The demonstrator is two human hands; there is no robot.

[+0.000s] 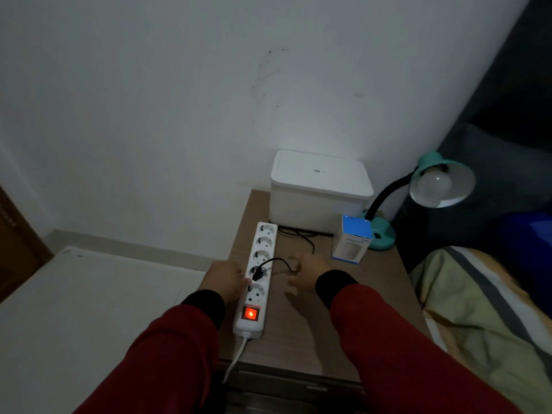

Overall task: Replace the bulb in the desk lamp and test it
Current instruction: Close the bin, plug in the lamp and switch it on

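A teal desk lamp [385, 234] with a black gooseneck stands at the back right of the brown nightstand [313, 324]. A white bulb [434, 184] sits in its shade, unlit. A white power strip [257, 279] lies along the nightstand's left side, its red switch [249, 314] glowing. The lamp's black plug [258, 274] sits in one of the strip's sockets. My left hand [228, 280] rests against the strip's left edge. My right hand [307, 274] hovers just right of the black cord, fingers apart, holding nothing. A blue and white bulb box [352, 239] stands in front of the lamp base.
A white lidded box [319, 189] stands at the back against the wall. A bed with a striped blanket [484, 309] is on the right. A low white surface [74, 309] lies to the left of the nightstand.
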